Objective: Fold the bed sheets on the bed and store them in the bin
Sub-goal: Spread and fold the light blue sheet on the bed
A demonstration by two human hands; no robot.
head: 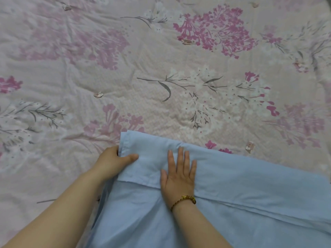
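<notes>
A light blue bed sheet (232, 203) lies partly folded on the near side of the floral quilt (161, 68). The left hand (114, 161) pinches its left edge, thumb on top, fingers apparently tucked beneath. The right hand (179, 176) lies flat on the folded-over band, fingers straight and spread, a braided bracelet (186, 200) at its wrist.

surface: pale pink quilted fabric bedspread (161, 56) fills the frame, wrinkled at left | print: magenta flower clusters (215, 31) upper right and centre left, white blossoms on grey stems (195, 85) at centre | trim: small peach satin bows (186, 41) stitched on | edge: dark grey strip (329, 0) in upper right corner, unclear | light: soft, even
</notes>
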